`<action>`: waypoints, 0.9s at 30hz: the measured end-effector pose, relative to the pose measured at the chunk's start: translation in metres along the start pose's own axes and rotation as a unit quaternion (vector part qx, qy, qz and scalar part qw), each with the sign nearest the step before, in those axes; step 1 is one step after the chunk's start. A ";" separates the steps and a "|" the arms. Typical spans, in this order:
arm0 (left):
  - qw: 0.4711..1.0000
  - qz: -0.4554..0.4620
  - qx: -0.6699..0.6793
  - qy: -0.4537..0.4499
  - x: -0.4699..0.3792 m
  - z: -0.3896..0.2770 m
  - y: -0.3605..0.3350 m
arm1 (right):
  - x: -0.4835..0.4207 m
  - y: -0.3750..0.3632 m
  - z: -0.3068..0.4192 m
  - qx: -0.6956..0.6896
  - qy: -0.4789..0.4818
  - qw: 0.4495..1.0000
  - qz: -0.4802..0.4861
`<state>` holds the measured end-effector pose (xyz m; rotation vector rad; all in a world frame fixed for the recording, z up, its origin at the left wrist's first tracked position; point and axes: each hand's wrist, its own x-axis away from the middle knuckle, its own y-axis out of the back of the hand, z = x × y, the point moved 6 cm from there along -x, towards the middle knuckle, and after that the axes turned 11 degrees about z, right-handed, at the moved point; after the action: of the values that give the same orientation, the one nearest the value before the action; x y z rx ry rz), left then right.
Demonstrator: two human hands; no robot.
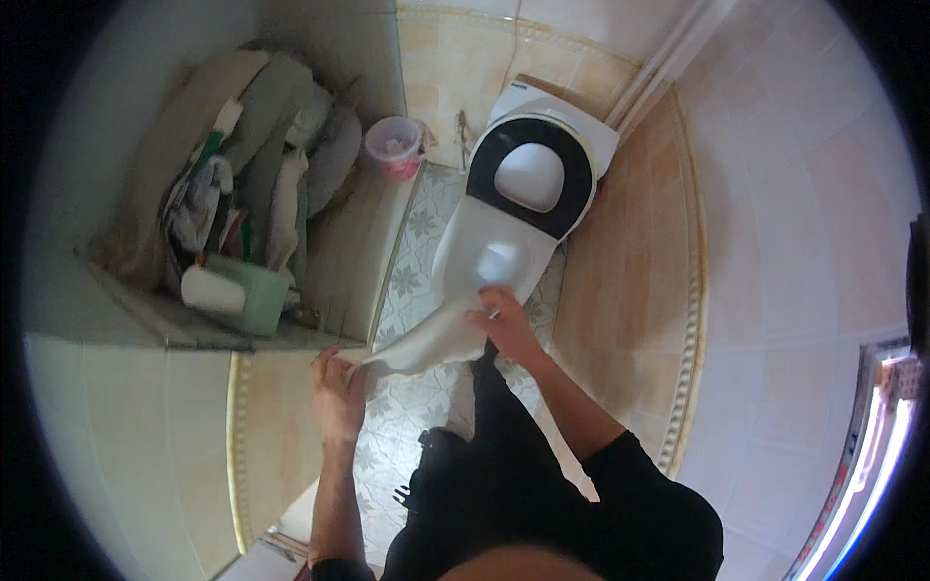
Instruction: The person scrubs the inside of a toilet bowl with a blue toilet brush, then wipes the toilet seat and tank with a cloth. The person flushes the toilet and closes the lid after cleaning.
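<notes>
A length of white, thin sheet material [429,345], paper or cloth, is stretched between my two hands in front of the toilet. My left hand [340,399] grips its left end beside the corner of the glass panel. At its other end, my right hand [508,323] pinches it with bent fingers, just over the front rim of the toilet bowl [450,261]. The black and white toilet seat [483,167] is raised against the cistern. Whether the material touches the bowl, I cannot tell.
A clear bucket with a pink base [398,163] stands by the back wall, near a small metal tap [462,138]. On the left, a mirror-like or glass surface [349,269] shows a green container [261,298], a white bottle and piled things. Tiled walls close in on both sides.
</notes>
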<state>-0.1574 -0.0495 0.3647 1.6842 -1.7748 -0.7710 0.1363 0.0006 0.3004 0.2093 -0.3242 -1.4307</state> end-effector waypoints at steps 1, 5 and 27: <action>0.999 0.045 0.021 0.017 -0.036 -0.017 -0.007 | -0.014 0.028 0.003 0.046 0.017 0.997 -0.052; 0.987 0.125 0.050 -0.083 -0.188 -0.136 -0.027 | -0.077 0.164 0.030 0.005 0.033 0.988 -0.150; 0.902 0.175 -0.118 -0.378 -0.491 -0.277 -0.305 | -0.215 0.372 -0.188 -0.133 -0.222 0.962 -0.094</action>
<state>0.2752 0.4213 0.3184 0.8989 -2.2705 -1.5288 0.5246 0.2527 0.2274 -0.3135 -0.4813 -1.6874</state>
